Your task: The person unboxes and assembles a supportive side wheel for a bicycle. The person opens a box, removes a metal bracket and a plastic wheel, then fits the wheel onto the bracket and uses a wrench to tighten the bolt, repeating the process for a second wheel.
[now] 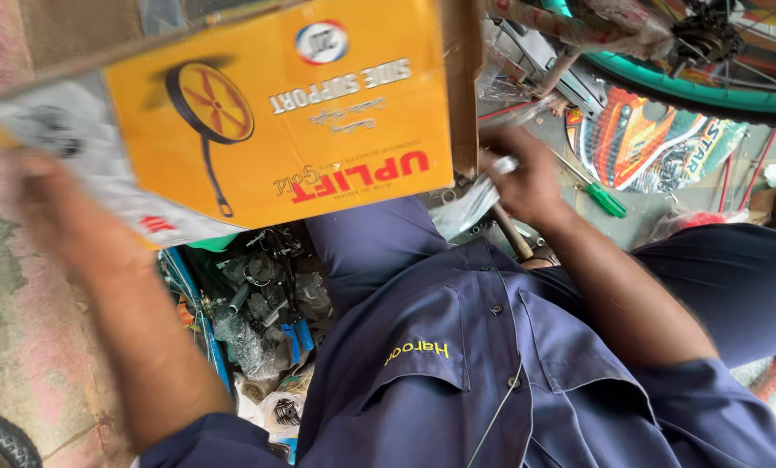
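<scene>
Cardboard box (275, 113), at 12 o'clock: yellow-orange face printed with a black-rimmed orange wheel, red and white lettering, and a round red, white and blue emblem. Shirt (492, 373), at 6 o'clock: navy blue, yellow embroidery. Bicycle tyre (691, 91), at 2 o'clock: teal. Screwdriver handle (607, 200), at 3 o'clock: green. Sticker sheet (648, 143): orange, red, white and green pattern.
</scene>
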